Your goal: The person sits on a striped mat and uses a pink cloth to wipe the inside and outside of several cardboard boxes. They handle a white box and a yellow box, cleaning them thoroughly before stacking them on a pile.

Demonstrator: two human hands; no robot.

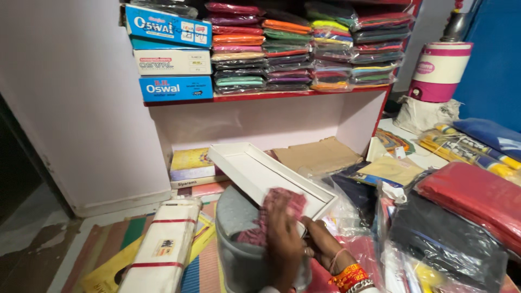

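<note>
Both hands work at the lower centre of the view, at about 6 o'clock. The left hand (283,233) lies flat, knuckles up, fingers closed down over a piece of reddish-pink patterned cloth (282,202), pressing it against a grey bin (234,244) that stands on a striped mat (108,244). The right hand (320,243), wearing orange bangles (347,275) at the wrist, sits just beside the left at its 3 o'clock; whether its fingers pinch the cloth or only rest there cannot be told, as the left hand covers them. A shallow white box lid (255,171) lies tilted across the bin's top, its long axis running from 10 o'clock to 4 o'clock. The cloth rests on the lid's near end, at 12 o'clock from the left hand, which is the nearer of the two. A white wrapped bundle (163,244) lies at 9 o'clock, apart from both hands.
</note>
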